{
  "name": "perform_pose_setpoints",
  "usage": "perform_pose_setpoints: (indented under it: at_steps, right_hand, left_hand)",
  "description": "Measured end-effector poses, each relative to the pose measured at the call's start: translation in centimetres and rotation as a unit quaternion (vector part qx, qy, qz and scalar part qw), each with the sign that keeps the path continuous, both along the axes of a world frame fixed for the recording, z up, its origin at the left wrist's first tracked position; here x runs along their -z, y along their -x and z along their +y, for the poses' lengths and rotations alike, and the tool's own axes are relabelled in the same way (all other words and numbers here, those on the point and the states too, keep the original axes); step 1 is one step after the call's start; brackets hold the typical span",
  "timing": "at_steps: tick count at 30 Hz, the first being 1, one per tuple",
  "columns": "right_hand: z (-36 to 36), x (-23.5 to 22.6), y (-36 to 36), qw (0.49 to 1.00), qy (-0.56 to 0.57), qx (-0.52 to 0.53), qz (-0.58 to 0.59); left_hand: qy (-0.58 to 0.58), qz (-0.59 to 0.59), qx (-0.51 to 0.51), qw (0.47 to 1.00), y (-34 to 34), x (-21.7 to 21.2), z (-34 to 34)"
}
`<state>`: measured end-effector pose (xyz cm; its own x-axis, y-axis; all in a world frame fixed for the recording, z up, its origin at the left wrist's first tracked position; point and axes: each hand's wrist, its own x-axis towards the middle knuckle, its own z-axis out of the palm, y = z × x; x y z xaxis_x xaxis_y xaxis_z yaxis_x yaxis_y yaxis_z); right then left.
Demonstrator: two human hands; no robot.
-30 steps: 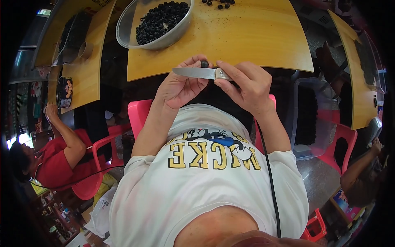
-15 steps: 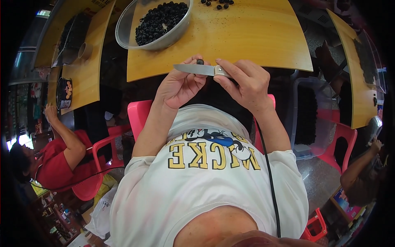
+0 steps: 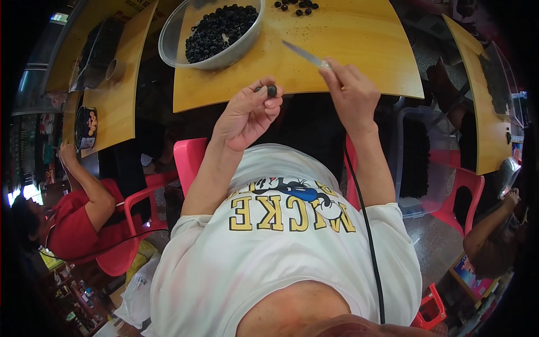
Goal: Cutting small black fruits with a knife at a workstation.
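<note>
Between the thumb and fingertips of my left hand (image 3: 247,115) is a small round black rubber-like piece (image 3: 271,91), just off the table's near edge. My right hand (image 3: 355,92) grips the light handle of a knife (image 3: 303,53), whose blade points up and left over the tabletop, apart from the piece. A translucent plastic bowl (image 3: 164,48) at the table's back left is heaped with small black ring-like pieces (image 3: 222,33). Several loose black pieces (image 3: 299,11) lie to the right of the bowl.
The yellow table (image 3: 359,50) has dark crumbs scattered on it. A clear bin (image 3: 401,163) with black contents stands at right. A person in red (image 3: 84,213) sits left near a round black tub (image 3: 87,128); another person's arm (image 3: 488,227) shows at right. A black cable (image 3: 368,236) crosses my shirt.
My right hand has drawn the knife away from the black piece, up and to the right, and tilted its blade. My left hand stays nearly in place, still pinching the piece.
</note>
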<state>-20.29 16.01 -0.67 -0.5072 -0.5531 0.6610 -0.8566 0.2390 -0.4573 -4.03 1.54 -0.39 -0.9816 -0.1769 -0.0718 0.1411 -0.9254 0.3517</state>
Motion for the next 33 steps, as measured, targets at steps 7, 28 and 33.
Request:
perform_pose_setpoints:
  at_steps: [7,28,33]
  right_hand:
    - [-0.1,0.2,-0.7,0.989,0.023,-0.049,-0.135]
    - [0.0,-0.4,-2.3,0.977,0.058,-0.196,0.067]
    - [0.0,-0.8,-2.5,0.981,0.051,-0.179,0.062]
  left_hand:
    - [0.012,-0.100,-0.048,0.994,0.2,-0.2,0.2]
    - [-0.036,-0.088,-0.043,0.995,0.1,0.5,0.5]
    - [-0.042,-0.076,-0.031,0.996,0.1,0.6,0.2]
